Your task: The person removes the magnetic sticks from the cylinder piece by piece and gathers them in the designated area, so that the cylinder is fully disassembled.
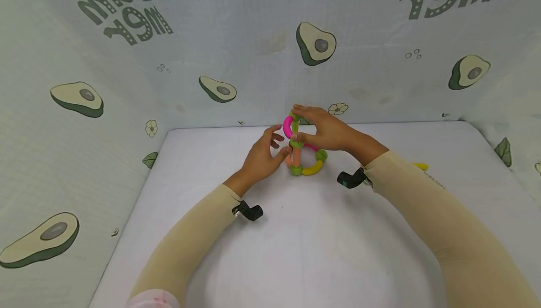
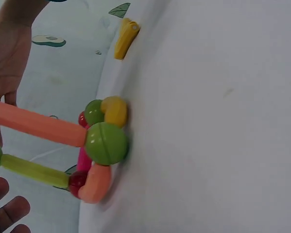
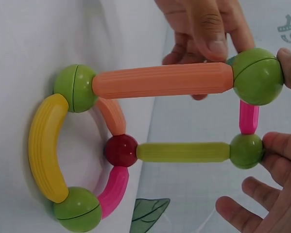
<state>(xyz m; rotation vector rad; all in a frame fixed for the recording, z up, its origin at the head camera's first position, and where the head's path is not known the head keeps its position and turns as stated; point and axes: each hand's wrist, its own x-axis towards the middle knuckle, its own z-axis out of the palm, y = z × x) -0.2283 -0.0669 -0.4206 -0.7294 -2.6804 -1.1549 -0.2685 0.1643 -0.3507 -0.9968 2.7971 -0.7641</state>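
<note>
A ball-and-stick building toy stands on the table. Its base is a ring of curved yellow, pink and orange sticks joined by green and red balls. An orange stick and a lime-green stick rise from it, and a pink stick links the green balls on top. My right hand spans this top, thumb at the near green ball and fingertips on the far green ball. Beside the orange upright is my left hand, fingers spread and loosely bent, thumb close to the stick's upper end.
Yellow pieces lie on the white table at the right, partly hidden by the right sleeve in the head view. A pale cloth printed with avocados stands behind the table and along its sides.
</note>
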